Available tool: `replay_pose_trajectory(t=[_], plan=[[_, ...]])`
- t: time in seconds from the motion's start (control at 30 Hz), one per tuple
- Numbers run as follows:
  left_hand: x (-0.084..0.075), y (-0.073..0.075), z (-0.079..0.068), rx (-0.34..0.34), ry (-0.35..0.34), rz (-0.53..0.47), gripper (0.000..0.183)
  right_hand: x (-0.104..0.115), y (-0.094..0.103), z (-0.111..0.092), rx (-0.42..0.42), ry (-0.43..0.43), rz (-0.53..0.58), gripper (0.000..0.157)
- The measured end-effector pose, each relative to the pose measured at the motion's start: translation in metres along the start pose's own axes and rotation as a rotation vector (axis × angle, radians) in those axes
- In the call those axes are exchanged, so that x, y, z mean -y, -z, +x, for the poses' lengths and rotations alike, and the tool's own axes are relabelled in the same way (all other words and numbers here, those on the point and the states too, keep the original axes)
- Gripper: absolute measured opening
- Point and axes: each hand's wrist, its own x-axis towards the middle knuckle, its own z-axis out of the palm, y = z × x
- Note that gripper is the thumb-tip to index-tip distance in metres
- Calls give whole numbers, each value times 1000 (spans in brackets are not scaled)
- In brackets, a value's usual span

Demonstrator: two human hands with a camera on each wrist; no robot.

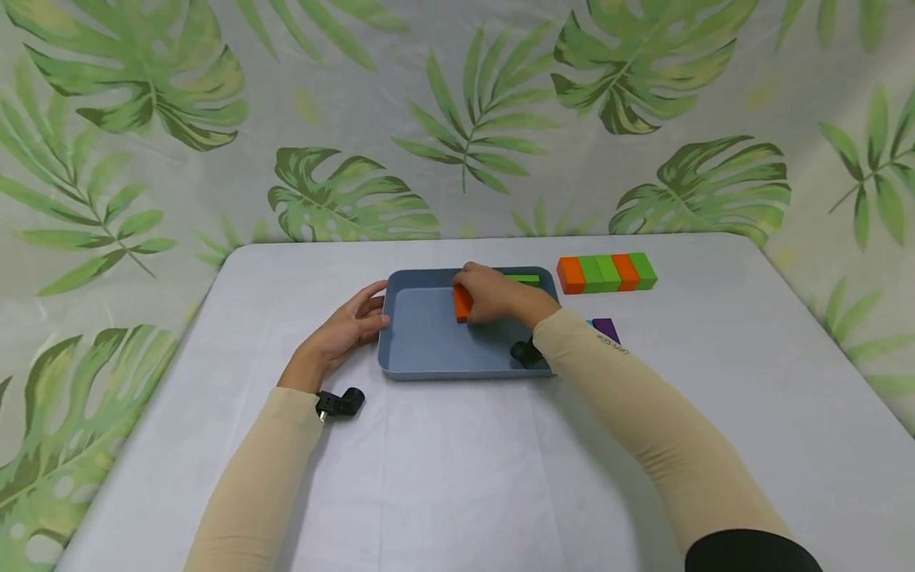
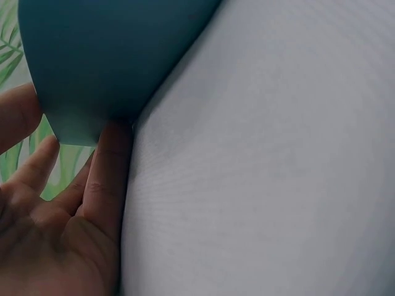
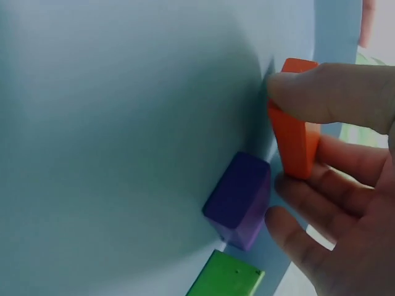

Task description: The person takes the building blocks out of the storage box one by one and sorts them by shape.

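My right hand [image 1: 493, 294] reaches into a blue-grey tray [image 1: 429, 349] and pinches an orange block [image 3: 296, 139] between thumb and fingers. The block stands close over the tray floor near the far side. In the right wrist view, a purple block [image 3: 237, 197] sits beside my fingertips, and a green block [image 3: 228, 277] lies just past it. The head view shows only part of the green block [image 1: 525, 280]; my hand hides the purple one. At the tray's left end, my left hand [image 1: 343, 330] touches the outer wall with its fingers and thumb extended.
Right of the tray, a row of orange and green blocks [image 1: 608, 273] lies on the white tablecloth [image 1: 443, 477]. Nearer, a purple block [image 1: 606, 329] and a sliver of light blue show behind my right sleeve. A leaf-patterned cloth [image 1: 472, 119] hangs beyond the table.
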Motion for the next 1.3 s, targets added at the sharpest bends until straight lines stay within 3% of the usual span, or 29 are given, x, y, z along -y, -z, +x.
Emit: replay_pose_trajectory(t=[0.27,0.57,0.97,1.3], plan=[[-1,2,0,-6,4,-1,75,-1,10,-13,-13,30,24,61],[-1,5,0,9,-9,10,75,-11,26,-39,-89,67,14,61],[-1,5,-3,20,-16,0,74,-33,38,-80,-195,36,116,63],[-1,2,-3,29,-7,6,75,-71,39,-125,-244,-40,210,65]])
